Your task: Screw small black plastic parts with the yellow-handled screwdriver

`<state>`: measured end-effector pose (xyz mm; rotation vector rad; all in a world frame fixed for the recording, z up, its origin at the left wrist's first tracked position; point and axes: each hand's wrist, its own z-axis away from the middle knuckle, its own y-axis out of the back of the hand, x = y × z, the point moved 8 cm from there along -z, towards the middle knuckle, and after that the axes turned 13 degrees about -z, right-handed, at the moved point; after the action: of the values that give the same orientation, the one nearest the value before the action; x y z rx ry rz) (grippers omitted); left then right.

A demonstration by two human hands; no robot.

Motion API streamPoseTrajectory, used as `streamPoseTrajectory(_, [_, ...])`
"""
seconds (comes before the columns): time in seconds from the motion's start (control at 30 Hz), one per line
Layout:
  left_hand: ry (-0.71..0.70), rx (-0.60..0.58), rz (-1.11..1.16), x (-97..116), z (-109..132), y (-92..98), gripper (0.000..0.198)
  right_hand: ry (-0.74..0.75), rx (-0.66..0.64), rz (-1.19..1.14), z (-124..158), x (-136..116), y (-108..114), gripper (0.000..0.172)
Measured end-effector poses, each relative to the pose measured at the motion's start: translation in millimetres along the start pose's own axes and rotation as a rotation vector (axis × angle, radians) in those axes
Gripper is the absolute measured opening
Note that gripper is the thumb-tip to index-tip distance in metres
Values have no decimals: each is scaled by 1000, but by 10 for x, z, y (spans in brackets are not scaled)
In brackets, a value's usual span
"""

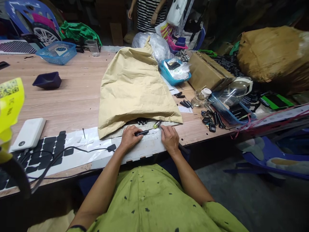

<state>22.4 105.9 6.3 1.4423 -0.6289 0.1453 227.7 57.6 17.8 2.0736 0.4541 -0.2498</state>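
Note:
My left hand (130, 138) rests at the table's front edge, its fingers closed on a slim black plastic piece (142, 132) that points right. Just to the right, my right hand (169, 138) is closed round the handle of a small hammer-like tool; its short head (156, 124), grey with a yellowish end, lies above the fingers. Both hands are over a white board (147, 145). Behind them spreads a large beige cloth bag (137, 83), its front edge raised over several small black parts (142, 121). The black piece's exact kind is too small to tell.
On the left are a white power bank (29, 133) with black cables and a sheet of black stickers (60, 141). A dark purple tray (47, 80) and blue basket (56, 53) stand farther back. Rightward are a carton (209, 72), keys (210, 120) and a blue basket (231, 111). Another person (151, 16) stands behind.

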Motion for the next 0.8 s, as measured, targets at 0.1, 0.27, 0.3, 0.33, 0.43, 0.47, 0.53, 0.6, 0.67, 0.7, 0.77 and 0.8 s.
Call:
streamPoseTrajectory(0.1, [-13,0,4,-7,-6,0,22,-16,-1,8,-8,-1,8,27])
streamPoseTrajectory(0.27, [-101,3,14,46,93,36,21,-54,-3,17,-22,2,25,27])
streamPoseTrajectory(0.3, [-143,16,22,92,158,60,20,-60,-1,19,-25,2,30,27])
streamPoseTrajectory(0.33, [-192,31,29,150,243,88,19,-65,0,22,-27,2,34,27])
streamPoseTrajectory(0.43, [-363,39,59,378,614,140,18,-78,-13,23,-32,1,36,28])
streamPoseTrajectory(0.47, [-412,13,84,454,759,133,20,-82,-22,23,-32,2,33,28])
streamPoseTrajectory(0.53, [-471,-108,174,568,1037,58,26,-94,-40,24,-33,5,26,29])
streamPoseTrajectory(0.6, [-427,-253,263,582,1242,-68,31,-105,-50,23,-34,8,23,30])
streamPoseTrajectory(0.67, [-268,-385,314,464,1347,-240,35,-113,-53,18,-37,11,21,30])
streamPoseTrajectory(0.7, [-159,-445,326,362,1374,-341,38,-116,-54,13,-39,12,19,30])
streamPoseTrajectory(0.77, [67,-557,332,123,1409,-560,45,-123,-58,4,-45,16,12,30])
streamPoseTrajectory(0.8, [169,-599,320,3,1420,-665,48,-126,-59,-1,-49,17,8,31])
